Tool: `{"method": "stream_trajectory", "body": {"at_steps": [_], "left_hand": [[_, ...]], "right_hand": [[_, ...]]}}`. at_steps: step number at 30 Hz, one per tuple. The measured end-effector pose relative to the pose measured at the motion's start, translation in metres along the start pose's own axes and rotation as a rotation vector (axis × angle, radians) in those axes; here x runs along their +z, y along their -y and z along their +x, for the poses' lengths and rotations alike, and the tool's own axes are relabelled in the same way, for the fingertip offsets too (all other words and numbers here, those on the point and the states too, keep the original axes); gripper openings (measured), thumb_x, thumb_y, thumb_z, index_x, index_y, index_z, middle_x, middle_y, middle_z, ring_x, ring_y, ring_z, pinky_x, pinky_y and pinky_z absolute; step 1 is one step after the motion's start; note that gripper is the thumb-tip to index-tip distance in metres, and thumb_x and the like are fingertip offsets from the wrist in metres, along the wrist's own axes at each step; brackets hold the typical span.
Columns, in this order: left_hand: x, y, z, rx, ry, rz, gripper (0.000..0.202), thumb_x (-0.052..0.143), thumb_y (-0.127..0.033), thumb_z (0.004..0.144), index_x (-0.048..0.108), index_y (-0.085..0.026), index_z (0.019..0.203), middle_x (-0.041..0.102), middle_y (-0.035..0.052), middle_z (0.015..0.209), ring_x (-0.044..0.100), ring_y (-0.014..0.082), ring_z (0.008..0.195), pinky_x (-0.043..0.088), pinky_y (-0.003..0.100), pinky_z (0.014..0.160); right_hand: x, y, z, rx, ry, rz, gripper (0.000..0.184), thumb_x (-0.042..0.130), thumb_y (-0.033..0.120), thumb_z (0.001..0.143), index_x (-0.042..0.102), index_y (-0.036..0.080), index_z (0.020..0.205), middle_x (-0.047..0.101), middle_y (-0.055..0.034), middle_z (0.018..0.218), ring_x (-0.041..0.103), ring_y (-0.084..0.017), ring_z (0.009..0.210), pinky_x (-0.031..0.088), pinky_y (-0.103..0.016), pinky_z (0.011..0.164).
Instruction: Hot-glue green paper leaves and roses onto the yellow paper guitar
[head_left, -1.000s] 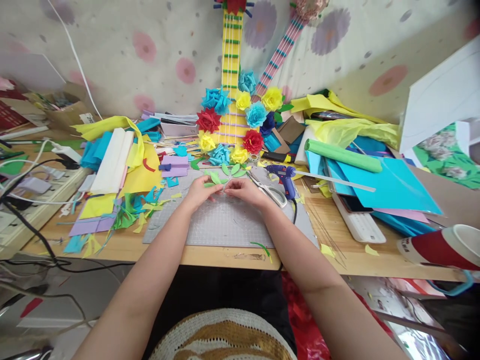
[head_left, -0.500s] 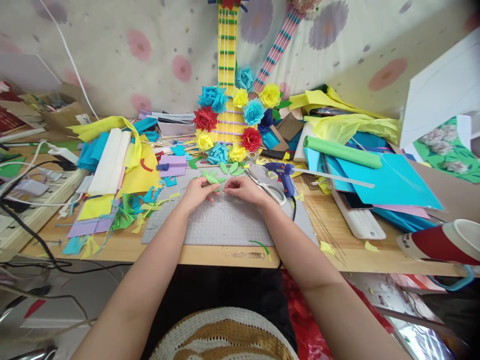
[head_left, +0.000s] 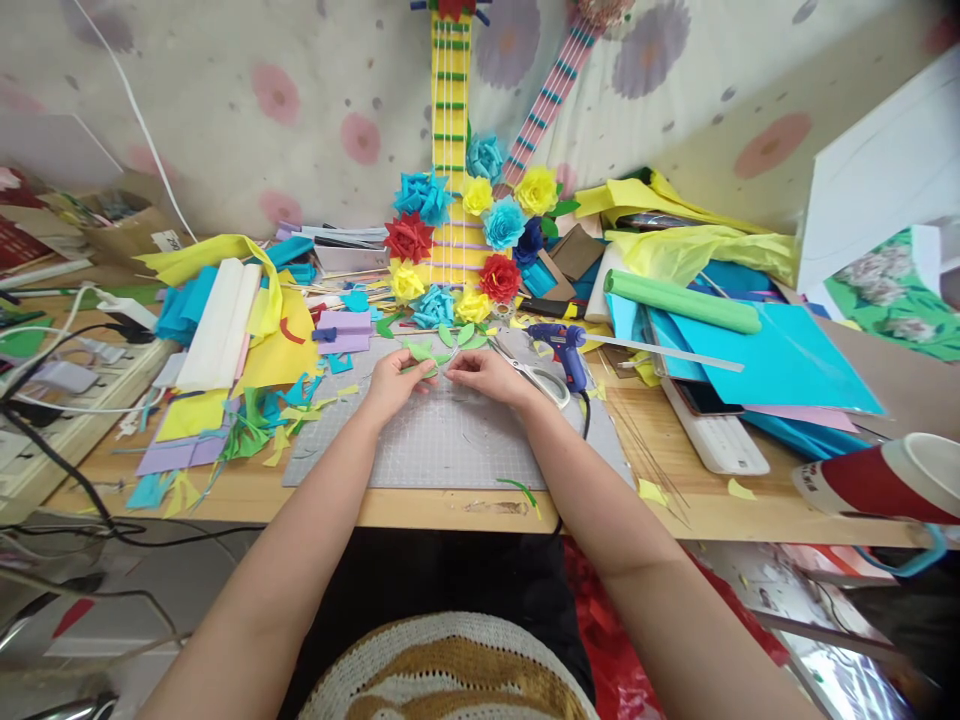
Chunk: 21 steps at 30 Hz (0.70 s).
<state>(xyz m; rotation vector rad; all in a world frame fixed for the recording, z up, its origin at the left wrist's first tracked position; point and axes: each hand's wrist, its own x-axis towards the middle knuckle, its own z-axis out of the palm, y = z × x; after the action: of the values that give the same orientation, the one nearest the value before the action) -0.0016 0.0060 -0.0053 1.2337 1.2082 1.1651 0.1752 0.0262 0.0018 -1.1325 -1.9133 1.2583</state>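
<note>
My left hand (head_left: pixel 391 386) is closed in a pinch on a green paper leaf (head_left: pixel 424 353), above the grey cutting mat (head_left: pixel 442 450). Close to its right, my right hand (head_left: pixel 489 377) has its thumb and fingertips pressed together; whatever is between them is too small to make out. Just beyond my fingers lie several loose green leaves (head_left: pixel 466 334). Scissors (head_left: pixel 553 386) rest by my right wrist, and a blue glue gun (head_left: pixel 570 352) lies to the right of them. A paper guitar (head_left: pixel 450 225) covered in paper flowers stands behind.
At left are folded crepe paper (head_left: pixel 217 325), paper scraps (head_left: pixel 255 425) and a power strip (head_left: pixel 112 400) with cables. To the right, blue sheets (head_left: pixel 795 360), a green roll (head_left: pixel 682 302) and a white device (head_left: pixel 720 445) are piled. A paper cup (head_left: pixel 877 483) sits at the right edge.
The whole view shifts very slightly. Both hands stay in nearly the same place, with the leaf still in my left fingers.
</note>
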Motion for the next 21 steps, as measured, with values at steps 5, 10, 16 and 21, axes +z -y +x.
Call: {"method": "stream_trajectory", "body": {"at_steps": [5, 10, 16, 21], "left_hand": [[-0.002, 0.002, 0.003, 0.040, -0.091, -0.003, 0.034, 0.073, -0.043, 0.060, 0.057, -0.015, 0.071, 0.062, 0.0009, 0.069, 0.063, 0.0137, 0.057, 0.049, 0.022, 0.045], [-0.004, 0.007, 0.007, 0.058, -0.159, -0.025, 0.032, 0.072, -0.041, 0.061, 0.056, -0.015, 0.069, 0.061, 0.0001, 0.065, 0.064, 0.0137, 0.057, 0.048, 0.020, 0.043], [-0.004, 0.008, 0.009, 0.071, -0.176, -0.043, 0.028, 0.072, -0.037, 0.062, 0.057, -0.014, 0.070, 0.062, 0.0011, 0.067, 0.064, 0.0147, 0.057, 0.048, 0.022, 0.043], [-0.005, 0.009, 0.011, 0.095, -0.240, -0.060, 0.025, 0.069, -0.035, 0.064, 0.058, -0.014, 0.073, 0.062, 0.0019, 0.070, 0.064, 0.0151, 0.057, 0.048, 0.023, 0.043]], "right_hand": [[-0.004, -0.003, 0.003, 0.028, -0.157, -0.064, 0.036, 0.053, 0.052, 0.075, 0.059, 0.016, 0.075, 0.060, -0.0018, 0.070, 0.049, -0.011, 0.060, 0.037, -0.024, 0.056], [-0.033, 0.009, -0.005, 0.077, -0.298, -0.148, 0.029, 0.055, 0.045, 0.075, 0.060, 0.017, 0.078, 0.063, -0.0036, 0.074, 0.054, -0.013, 0.066, 0.040, -0.026, 0.061], [-0.077, 0.033, -0.046, 0.154, -0.097, -0.489, 0.031, 0.056, 0.049, 0.074, 0.061, 0.018, 0.075, 0.064, -0.0036, 0.073, 0.054, -0.014, 0.065, 0.037, -0.025, 0.057], [-0.107, 0.024, -0.082, 0.503, 0.043, -0.718, 0.042, 0.052, 0.058, 0.074, 0.058, 0.019, 0.059, 0.062, -0.0054, 0.062, 0.055, -0.017, 0.059, 0.035, -0.027, 0.054]]}}
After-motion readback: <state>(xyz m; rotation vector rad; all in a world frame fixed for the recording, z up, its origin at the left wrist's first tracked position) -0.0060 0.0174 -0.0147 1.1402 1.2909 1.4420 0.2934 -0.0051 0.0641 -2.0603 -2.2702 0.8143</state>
